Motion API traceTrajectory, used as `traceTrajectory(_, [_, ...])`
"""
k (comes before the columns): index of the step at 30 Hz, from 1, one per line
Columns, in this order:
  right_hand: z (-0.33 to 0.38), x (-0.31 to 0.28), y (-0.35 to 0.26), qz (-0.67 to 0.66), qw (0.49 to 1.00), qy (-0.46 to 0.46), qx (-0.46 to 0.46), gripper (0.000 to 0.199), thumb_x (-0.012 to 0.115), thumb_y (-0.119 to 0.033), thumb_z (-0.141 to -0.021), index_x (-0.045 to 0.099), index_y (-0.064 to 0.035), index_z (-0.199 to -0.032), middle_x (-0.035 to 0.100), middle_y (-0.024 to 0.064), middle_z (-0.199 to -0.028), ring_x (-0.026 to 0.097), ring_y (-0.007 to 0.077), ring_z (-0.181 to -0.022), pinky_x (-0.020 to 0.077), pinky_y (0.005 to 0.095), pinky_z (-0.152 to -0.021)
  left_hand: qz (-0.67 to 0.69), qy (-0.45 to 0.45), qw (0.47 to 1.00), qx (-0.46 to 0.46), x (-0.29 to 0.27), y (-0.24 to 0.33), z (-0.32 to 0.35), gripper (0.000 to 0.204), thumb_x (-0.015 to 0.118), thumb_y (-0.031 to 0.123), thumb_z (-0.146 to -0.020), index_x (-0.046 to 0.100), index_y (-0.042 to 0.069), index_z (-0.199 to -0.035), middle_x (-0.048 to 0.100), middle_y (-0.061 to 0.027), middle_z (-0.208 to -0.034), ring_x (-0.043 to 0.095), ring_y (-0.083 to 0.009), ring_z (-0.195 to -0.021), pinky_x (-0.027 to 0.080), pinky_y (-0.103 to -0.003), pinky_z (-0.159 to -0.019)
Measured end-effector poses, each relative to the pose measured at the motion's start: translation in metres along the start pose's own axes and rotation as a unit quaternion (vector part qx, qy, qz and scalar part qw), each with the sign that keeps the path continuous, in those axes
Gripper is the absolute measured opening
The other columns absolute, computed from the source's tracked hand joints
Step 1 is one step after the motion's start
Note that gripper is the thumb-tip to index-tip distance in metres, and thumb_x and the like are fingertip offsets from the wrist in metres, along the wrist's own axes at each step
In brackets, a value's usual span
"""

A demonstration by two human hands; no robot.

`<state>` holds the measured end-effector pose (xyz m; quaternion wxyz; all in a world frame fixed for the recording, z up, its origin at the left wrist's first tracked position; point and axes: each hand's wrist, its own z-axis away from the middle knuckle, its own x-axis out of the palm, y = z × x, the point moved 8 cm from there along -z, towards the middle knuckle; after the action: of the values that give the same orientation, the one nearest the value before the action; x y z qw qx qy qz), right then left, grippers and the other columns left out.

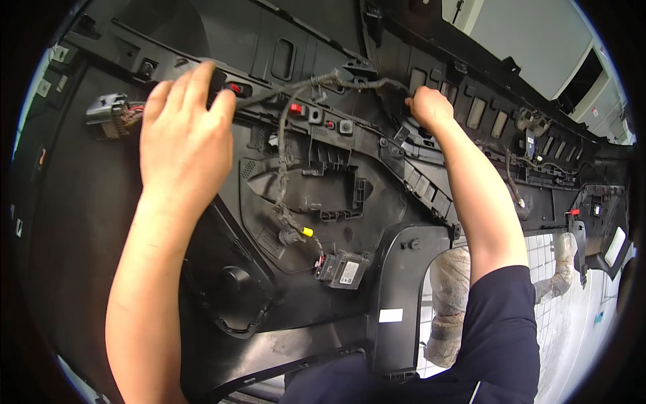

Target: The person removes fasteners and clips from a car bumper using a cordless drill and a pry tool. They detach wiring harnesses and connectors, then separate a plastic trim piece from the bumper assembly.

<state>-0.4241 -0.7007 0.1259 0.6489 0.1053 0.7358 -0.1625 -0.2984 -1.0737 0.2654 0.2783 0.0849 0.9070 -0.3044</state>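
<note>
the short sleeve point(503, 320) is dark navy (a thin white line point(476, 392) marks the cloth point(431, 390) below), the forearms point(483, 192) bare.

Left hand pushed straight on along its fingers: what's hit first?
Left hand: probably the black moulded panel just past the fingertips; hand height above it is unclear.

From the wearer's head, the wide fisheye camera looks down at close range, over both bare hands point(187, 135), onto a broad, black, moulded-plastic panel point(87, 215).
</note>
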Motion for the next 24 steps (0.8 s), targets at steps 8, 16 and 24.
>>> traceTrajectory(8, [0.052, -0.036, -0.103, -0.029, 0.891, 0.241, -0.383, 0.024, 0.073, -0.021, -0.087, 0.071, -0.01, -0.109, 0.068, 0.0074, -0.107, 0.063, 0.0291, -0.107, 0.0502, 0.0403, -0.094, 0.002, -0.033, 0.999, -0.017, 0.003, -0.003, 0.004, 0.023, 0.071, 0.009, -0.08, 0.069, 0.008, -0.104, 0.059, -0.0132, -0.136, 0.057, -0.0264, -0.125, 0.039, -0.043, -0.11])
traceTrajectory(16, [0.055, -0.028, -0.109, 0.065, 0.893, 0.263, -0.359, 0.025, 0.073, -0.031, -0.088, 0.071, -0.0163, -0.108, 0.068, 0.0039, -0.104, 0.063, 0.0233, -0.105, 0.0467, 0.0418, -0.092, 0.006, 0.014, 1.0, -0.021, -0.001, -0.001, 0.003, 0.009, 0.064, 0.01, -0.08, 0.07, 0.008, -0.087, 0.066, -0.0127, -0.128, 0.06, -0.024, -0.121, 0.039, -0.04, -0.109])
traceTrajectory(24, [0.032, -0.051, -0.096, -0.093, 0.917, 0.208, -0.327, 0.022, 0.064, -0.03, -0.096, 0.067, -0.0137, -0.111, 0.071, 0.0107, -0.096, 0.067, 0.0329, -0.101, 0.0538, 0.0444, -0.084, -0.029, 0.025, 0.999, -0.016, -0.006, -0.001, 0.005, 0.009, 0.065, 0.01, -0.078, 0.068, 0.01, -0.086, 0.067, -0.0077, -0.123, 0.063, -0.0211, -0.113, 0.038, -0.039, -0.11])
